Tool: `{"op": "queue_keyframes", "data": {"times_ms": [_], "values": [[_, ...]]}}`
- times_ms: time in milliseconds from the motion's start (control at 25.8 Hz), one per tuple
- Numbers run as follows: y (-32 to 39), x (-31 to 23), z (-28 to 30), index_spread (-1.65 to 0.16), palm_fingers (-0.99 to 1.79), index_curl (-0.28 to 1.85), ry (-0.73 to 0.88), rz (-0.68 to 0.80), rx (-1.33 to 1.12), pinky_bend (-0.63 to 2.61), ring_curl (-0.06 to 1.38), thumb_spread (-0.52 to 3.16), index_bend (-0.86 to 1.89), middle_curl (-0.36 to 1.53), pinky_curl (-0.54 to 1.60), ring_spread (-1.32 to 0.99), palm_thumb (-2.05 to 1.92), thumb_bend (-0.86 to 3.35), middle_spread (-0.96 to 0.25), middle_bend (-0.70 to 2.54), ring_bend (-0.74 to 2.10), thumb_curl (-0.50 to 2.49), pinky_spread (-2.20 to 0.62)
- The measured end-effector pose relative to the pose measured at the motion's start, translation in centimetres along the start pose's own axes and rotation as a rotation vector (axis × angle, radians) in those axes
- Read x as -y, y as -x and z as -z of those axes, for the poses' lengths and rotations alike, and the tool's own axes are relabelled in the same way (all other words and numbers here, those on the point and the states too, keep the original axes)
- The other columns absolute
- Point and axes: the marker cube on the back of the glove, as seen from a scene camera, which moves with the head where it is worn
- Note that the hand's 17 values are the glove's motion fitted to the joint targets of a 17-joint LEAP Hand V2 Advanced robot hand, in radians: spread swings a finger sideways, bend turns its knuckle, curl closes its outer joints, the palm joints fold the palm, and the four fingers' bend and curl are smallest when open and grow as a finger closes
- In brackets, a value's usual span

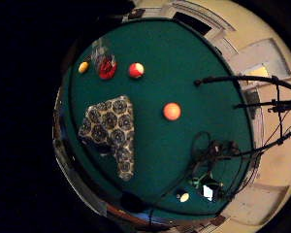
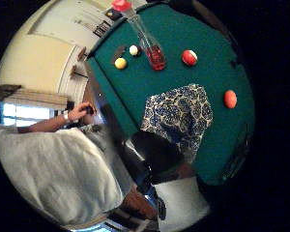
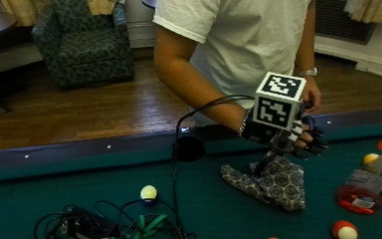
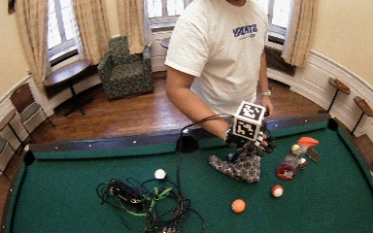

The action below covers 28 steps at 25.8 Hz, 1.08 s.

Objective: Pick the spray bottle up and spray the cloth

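- Looking from the outside view, I see my black-gloved right hand [image 3: 297,137] hovering above the crumpled blue-and-white patterned cloth [image 3: 270,183] on the green felt pool table [image 3: 78,199], fingers loosely curled, gripping nothing.
- The clear plastic spray bottle with red liquid and a red-orange trigger head [image 3: 370,186] lies on its side on the felt, apart from the cloth.
- In the wide outside view, an orange ball [image 4: 238,206] rests near a tangle of black cables [image 4: 141,199].
- In the thumb side palm view, the cloth sits by the table's rail, with the bottle between a yellow ball [image 2: 120,63] and a red-and-white ball [image 2: 189,57].
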Motion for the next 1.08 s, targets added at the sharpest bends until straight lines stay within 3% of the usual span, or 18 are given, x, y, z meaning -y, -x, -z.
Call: {"op": "queue_keyframes", "data": {"times_ms": [1083], "values": [[0.7,-2.5,-0.1,-0.45,0.35,0.32,0.015,-0.115,0.041,0.23,0.31,0.96,0.17,0.31,0.35,-0.15,0.40,-0.03,-0.15,0.17,0.27,0.34,0.22]]}}
